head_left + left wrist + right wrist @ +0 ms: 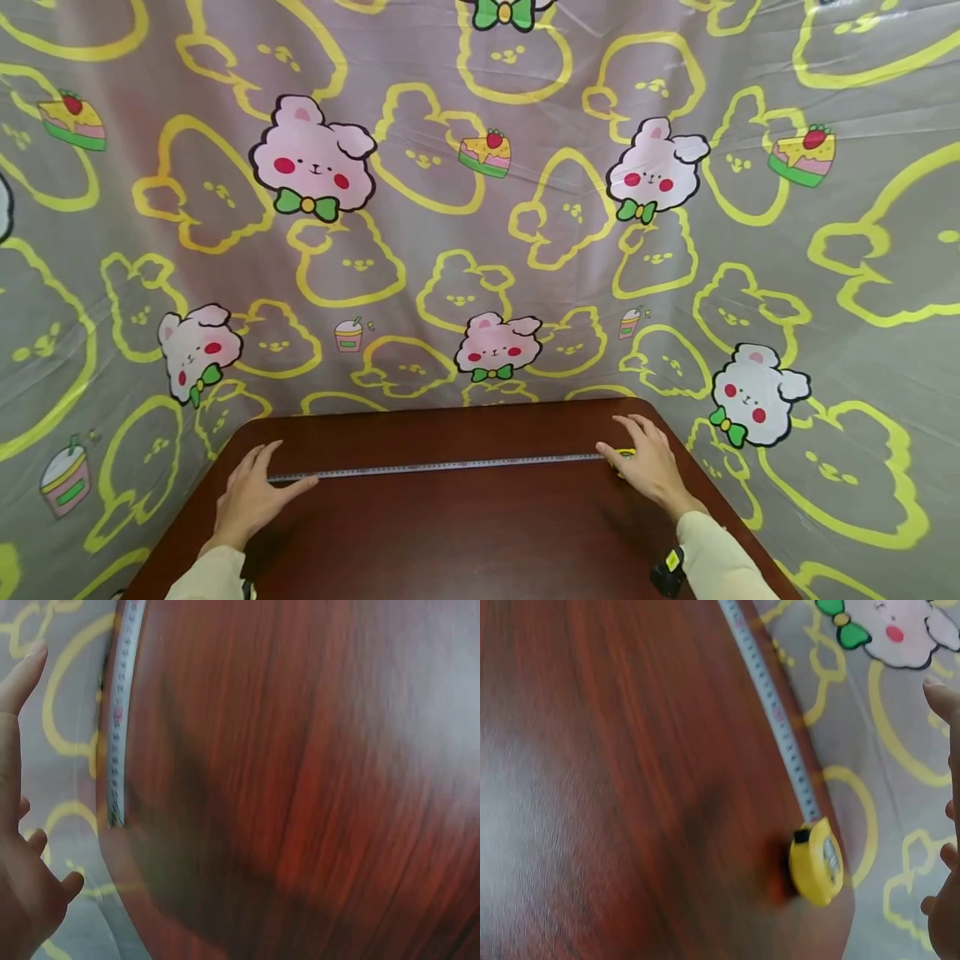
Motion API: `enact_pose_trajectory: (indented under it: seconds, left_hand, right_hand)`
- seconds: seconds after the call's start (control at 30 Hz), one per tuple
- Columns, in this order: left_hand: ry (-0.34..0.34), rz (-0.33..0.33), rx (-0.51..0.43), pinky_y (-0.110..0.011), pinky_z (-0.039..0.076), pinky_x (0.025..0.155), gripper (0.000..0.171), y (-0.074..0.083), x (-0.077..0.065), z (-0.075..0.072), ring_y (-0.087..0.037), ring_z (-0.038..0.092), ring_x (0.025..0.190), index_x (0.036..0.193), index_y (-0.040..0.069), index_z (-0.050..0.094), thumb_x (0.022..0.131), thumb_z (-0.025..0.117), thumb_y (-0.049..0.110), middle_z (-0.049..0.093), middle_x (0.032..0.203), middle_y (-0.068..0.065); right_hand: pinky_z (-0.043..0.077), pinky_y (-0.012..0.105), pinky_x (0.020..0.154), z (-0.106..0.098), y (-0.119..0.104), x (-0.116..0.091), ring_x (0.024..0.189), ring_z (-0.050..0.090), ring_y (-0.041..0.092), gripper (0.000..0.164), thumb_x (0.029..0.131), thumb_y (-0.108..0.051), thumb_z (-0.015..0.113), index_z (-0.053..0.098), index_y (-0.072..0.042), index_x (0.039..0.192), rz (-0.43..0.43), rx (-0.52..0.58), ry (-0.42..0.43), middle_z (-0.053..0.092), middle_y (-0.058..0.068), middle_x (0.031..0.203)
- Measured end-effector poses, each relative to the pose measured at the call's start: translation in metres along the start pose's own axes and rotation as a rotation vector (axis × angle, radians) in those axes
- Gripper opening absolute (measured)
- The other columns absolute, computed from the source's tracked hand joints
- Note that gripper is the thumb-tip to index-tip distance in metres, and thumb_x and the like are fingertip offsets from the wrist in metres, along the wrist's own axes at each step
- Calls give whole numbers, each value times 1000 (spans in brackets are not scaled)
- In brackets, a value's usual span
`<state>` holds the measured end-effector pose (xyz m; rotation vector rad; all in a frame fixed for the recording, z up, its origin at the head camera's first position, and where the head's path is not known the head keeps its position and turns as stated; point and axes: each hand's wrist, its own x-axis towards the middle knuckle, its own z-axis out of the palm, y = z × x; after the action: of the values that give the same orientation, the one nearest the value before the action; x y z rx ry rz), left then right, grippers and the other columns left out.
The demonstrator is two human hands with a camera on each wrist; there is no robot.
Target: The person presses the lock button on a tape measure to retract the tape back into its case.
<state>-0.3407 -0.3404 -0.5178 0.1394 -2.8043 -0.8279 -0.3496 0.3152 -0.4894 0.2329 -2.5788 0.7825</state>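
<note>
A yellow tape measure (810,866) stands on the dark wooden table (450,533) at the right, partly hidden behind my right hand in the head view. Its pale blade (450,465) is drawn out straight across the table toward the left. My left hand (251,497) hovers over the blade's free end, thumb and fingers spread apart and holding nothing. Near the yellow case, my right hand (651,467) is likewise spread, its thumb overlapping the case in the head view. The right wrist view shows the case apart from the fingers (949,701).
A grey curtain (442,225) with yellow outlines and cartoon rabbits hangs behind the table and along both sides. The table's rounded far edge runs close beyond the blade. A small black device (667,573) is at my right sleeve.
</note>
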Motion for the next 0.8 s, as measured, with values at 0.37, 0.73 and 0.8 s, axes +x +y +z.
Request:
enact_pose_trajectory:
  seconds: [0.37, 0.73, 0.8]
  left_hand:
    - [-68, -215, -185, -80, 24, 100, 129, -40, 5, -2, -66, 17, 137, 162, -1, 6, 81, 76, 70, 11, 157, -43]
    - [-65, -349, -175, -83, 19, 95, 142, -50, 11, 15, -69, 15, 134, 162, -1, -1, 72, 80, 74, 10, 154, -45]
    - [-76, -369, -169, -82, 18, 95, 143, -55, 9, 14, -69, 14, 134, 161, -3, -1, 72, 80, 74, 9, 153, -45]
  right_hand:
    - [30, 73, 103, 21, 30, -7, 132, 35, 52, 74, 93, -52, 74, 52, -5, 145, 90, 71, 33, 40, 27, 147]
    - [30, 71, 101, 44, 57, -18, 132, 30, 57, 92, 90, -60, 74, 39, -2, 152, 337, 85, -34, 30, 31, 150]
    - [29, 73, 101, 52, 60, -20, 133, 28, 58, 97, 88, -62, 74, 36, -3, 155, 372, 74, -73, 28, 32, 152]
